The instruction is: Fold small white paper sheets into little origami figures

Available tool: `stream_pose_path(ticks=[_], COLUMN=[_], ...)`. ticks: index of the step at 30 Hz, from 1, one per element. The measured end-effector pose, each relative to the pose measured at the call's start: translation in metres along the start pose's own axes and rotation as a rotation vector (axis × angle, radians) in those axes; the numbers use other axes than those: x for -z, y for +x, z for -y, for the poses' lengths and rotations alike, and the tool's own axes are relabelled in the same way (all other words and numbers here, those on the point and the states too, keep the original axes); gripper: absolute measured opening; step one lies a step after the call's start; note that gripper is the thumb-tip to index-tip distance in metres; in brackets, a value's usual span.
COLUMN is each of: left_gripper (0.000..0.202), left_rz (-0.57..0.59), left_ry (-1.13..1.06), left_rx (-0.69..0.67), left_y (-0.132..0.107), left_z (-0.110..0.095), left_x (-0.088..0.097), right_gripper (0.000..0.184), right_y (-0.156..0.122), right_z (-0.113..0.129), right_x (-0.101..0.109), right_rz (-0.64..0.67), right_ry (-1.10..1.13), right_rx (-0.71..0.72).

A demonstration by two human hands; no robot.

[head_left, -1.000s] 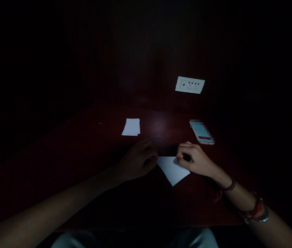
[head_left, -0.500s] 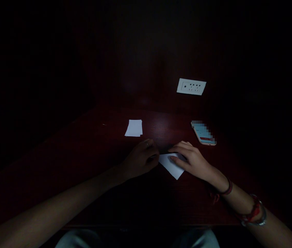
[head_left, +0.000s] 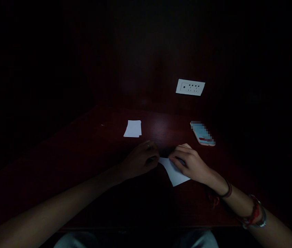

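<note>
A white sheet of paper [head_left: 176,174] is held between my two hands, just above or on the dark red table. My left hand [head_left: 143,156], with a ring on one finger, pinches the paper's left corner. Thumb and fingers of my right hand [head_left: 189,161] close on its upper edge and hide part of it. The paper's left edge looks curved, and its lower corner points toward me. Beyond my left hand lies a small stack of white paper pieces [head_left: 132,128], slightly out of line with one another.
A phone [head_left: 202,133] with a lit, partly blurred screen lies right of the stack. A white socket plate [head_left: 190,87] sits on the back panel. The dark red table [head_left: 89,151] has its front edge close to my lap. Surroundings are very dark.
My right hand's fingers have closed onto the paper's upper edge. The sheet has turned and bent, its lower corner shifting down toward me. My left hand stays almost in place.
</note>
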State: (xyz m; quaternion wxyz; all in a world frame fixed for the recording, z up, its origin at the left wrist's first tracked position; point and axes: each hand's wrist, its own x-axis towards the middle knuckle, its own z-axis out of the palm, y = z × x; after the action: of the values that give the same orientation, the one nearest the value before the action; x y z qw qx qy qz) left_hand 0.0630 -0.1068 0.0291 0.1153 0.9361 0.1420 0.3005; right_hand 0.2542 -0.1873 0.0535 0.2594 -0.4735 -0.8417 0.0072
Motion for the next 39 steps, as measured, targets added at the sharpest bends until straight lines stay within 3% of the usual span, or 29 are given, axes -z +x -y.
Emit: stream_pose_path(ticks=[8, 12, 15, 19, 24, 39], left_gripper=[0.007, 0.01, 0.013, 0.017, 0.009, 0.009], left_rz=[0.028, -0.041, -0.097, -0.099, -0.113, -0.153], left_ry=[-0.014, -0.013, -0.017, -0.067, -0.104, -0.051], left_rx=[0.031, 0.124, 0.161, 0.102, 0.037, -0.092], left_y=[-0.004, -0.007, -0.006, -0.002, -0.001, 0.003], left_z=[0.014, 0.02, 0.013, -0.001, -0.006, -0.024], left_x=[0.012, 0.019, 0.02, 0.011, 0.003, 0.004], right_gripper=[0.015, 0.014, 0.013, 0.013, 0.016, 0.012], right_y=[-0.002, -0.004, -0.005, -0.004, -0.002, -0.001], right_z=[-0.003, -0.011, -0.014, -0.009, -0.003, 0.017], right_x=[0.009, 0.014, 0.016, 0.015, 0.013, 0.008], right_rz=[0.013, -0.043, -0.06, -0.038, -0.019, 0.007], right_ry=[-0.022, 0.0, 0.021, 0.048, 0.06, -0.014], right_rx=[-0.028, -0.105, -0.132, -0.091, -0.024, -0.007])
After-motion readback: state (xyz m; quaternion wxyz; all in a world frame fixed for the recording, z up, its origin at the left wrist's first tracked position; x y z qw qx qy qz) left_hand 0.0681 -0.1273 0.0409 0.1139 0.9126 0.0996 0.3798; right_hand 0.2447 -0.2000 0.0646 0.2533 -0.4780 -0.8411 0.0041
